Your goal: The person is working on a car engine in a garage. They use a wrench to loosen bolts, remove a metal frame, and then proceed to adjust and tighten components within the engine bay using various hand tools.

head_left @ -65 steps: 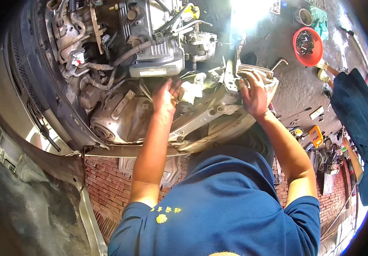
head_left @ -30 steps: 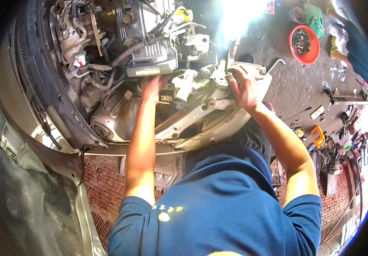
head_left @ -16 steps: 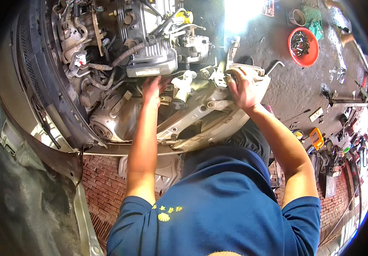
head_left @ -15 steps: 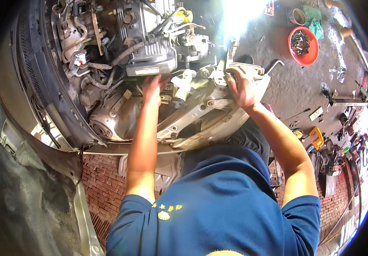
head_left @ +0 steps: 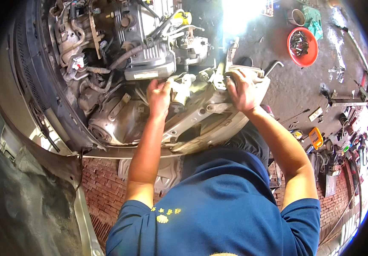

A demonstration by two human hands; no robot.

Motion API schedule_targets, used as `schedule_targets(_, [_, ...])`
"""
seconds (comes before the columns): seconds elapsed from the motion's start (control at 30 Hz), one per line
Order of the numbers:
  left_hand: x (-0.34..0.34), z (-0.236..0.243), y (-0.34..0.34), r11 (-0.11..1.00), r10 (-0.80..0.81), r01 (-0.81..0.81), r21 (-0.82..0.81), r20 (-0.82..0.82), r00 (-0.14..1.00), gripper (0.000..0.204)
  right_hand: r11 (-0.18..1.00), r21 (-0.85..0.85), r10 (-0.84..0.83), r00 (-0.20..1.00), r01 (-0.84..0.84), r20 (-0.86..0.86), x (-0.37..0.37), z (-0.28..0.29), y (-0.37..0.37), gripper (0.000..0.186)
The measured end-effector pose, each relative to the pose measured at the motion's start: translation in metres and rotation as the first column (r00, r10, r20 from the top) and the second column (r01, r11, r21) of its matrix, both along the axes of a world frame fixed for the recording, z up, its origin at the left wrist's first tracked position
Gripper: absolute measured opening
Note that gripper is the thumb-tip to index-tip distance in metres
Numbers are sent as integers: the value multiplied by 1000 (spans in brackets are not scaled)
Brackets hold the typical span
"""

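Note:
My left hand (head_left: 158, 99) is in the engine bay, just below the near end of the engine (head_left: 152, 64). Its fingers are drawn together beside a pale, brightly lit part (head_left: 181, 90); whatever lies between them is too small to make out. My right hand (head_left: 243, 92) is curled over the end of the car's metal front frame (head_left: 214, 94), thumb on the near side. Between the two hands the frame runs slantwise toward my body. Left of my left forearm sits a dull, rounded metal wheel housing (head_left: 117, 116).
A red bowl (head_left: 313, 54) of small metal parts stands on the dark floor (head_left: 273, 47) at the far right. Tools and an orange case (head_left: 315, 138) lie along the right. A worn body panel (head_left: 30, 192) fills the lower left. A bright light glares at the top.
My left hand has shifted right and slightly nearer to me, and its spread fingers have come together next to the pale part. My right hand stays on the frame.

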State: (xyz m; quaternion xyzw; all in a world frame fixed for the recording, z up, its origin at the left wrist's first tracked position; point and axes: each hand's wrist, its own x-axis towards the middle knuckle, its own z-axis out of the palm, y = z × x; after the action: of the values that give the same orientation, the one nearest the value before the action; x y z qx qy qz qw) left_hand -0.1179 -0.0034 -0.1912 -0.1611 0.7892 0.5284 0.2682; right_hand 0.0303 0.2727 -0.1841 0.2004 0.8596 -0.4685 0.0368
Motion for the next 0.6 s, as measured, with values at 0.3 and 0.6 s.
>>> schedule_targets(0.3, [-12, -15, -19, 994, 108, -105, -34, 113, 988, 27, 998, -70, 7, 999, -5, 31, 2, -6, 6, 28])
schedule_targets(0.6, [-24, -27, -36, 965, 247, -261, 19, 264, 932, 24, 999, -43, 9, 999, -7, 42, -1, -5, 4, 31])
